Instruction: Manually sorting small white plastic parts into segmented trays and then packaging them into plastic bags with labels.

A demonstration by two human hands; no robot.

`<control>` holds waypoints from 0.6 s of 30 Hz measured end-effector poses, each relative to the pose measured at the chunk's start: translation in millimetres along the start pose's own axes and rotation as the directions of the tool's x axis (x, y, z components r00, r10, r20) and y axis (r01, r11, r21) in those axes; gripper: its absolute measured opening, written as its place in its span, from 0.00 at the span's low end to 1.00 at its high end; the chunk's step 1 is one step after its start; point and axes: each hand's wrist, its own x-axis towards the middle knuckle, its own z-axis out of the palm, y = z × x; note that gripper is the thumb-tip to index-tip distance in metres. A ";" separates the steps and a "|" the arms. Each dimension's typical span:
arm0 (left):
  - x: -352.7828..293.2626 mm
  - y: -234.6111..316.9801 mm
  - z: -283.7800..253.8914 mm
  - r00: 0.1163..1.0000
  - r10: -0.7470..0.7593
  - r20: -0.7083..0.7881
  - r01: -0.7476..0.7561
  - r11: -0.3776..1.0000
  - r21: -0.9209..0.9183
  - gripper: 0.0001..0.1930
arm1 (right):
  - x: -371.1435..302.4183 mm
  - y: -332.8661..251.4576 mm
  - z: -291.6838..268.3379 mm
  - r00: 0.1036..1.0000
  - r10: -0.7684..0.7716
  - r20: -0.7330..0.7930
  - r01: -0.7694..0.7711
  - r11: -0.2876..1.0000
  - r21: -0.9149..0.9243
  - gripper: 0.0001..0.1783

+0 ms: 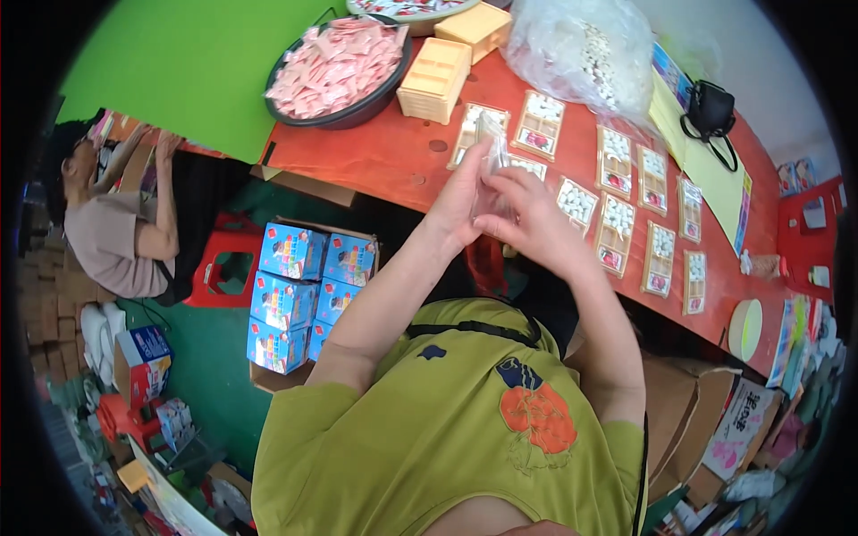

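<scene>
Above the table's near edge, my left hand is closed around a thin see-through plastic piece, perhaps a stack of lids; blur and glare hide its exact kind. My right hand bends over the same plastic from the other side, its fingers curled against it. Just beyond my hands lies a cream tray, partly covered by the plastic. Several similar compartment trays spread to the right, such as a tray holding white pieces and a small red-and-white packet.
On the red table stand a dark basin of pink packets, stacked cream trays and a plastic bag of white pieces. A black pouch lies far right. Blue boxes fill a carton below; another person works at left.
</scene>
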 end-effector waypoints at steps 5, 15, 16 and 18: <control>-33.3 6.3 -36.9 0.937 0.209 -0.279 -0.135 0.955 0.263 0.15 | -6.0 -11.8 38.3 0.995 -0.102 0.003 0.101 0.984 -0.146 0.22; -38.9 126.8 -154.9 0.671 0.697 -0.253 0.087 0.264 0.960 0.17 | -25.0 -17.4 35.2 0.962 -0.247 0.117 0.263 0.954 -0.146 0.14; -38.1 124.3 -156.7 0.606 0.791 -0.088 0.200 -0.044 0.979 0.21 | -31.2 -13.8 28.9 0.968 -0.227 0.104 0.241 0.959 -0.149 0.14; -24.6 89.1 -134.8 0.529 0.814 0.238 0.292 -0.438 0.850 0.27 | -56.7 -0.8 7.7 0.987 -0.151 0.049 0.158 0.960 -0.231 0.14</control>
